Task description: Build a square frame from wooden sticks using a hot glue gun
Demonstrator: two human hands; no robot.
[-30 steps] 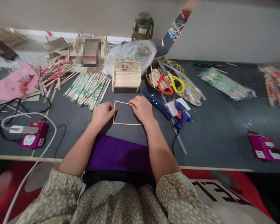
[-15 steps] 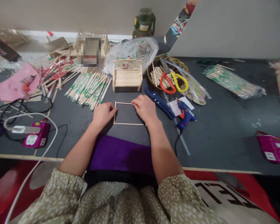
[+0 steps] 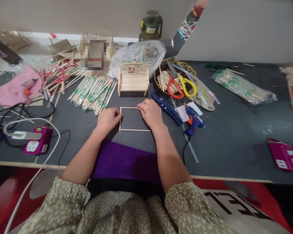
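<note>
The stick frame (image 3: 134, 130) lies flat on the desk (image 3: 229, 139), in front of the person and between the two hands. Its far, left and near sides are visible; the right hand and forearm obscure the right end, so whether a stick closes that side cannot be determined.

Left hand (image 3: 108, 119): grip nearly closed, thumb and fingertips together on the left side of the stick frame, near the far-left corner.

Right hand (image 3: 150, 113): grip nearly closed, fingertips on the far side of the stick frame, toward its right end.

Beyond the stick frame stands a miniature bench (image 3: 133, 83) made of sticks. Wrapped chopsticks (image 3: 94, 92) lie to its left. To its right, a basket (image 3: 191, 70) contains short sticks; scissors (image 3: 177, 77) with orange and yellow handles rest across it. A blue hand tool (image 3: 165, 106) lies just beside the right hand, with a blue glue gun (image 3: 192, 126) farther right. Purple cloth (image 3: 127, 162) is positioned at the near edge, between the forearms.
</note>
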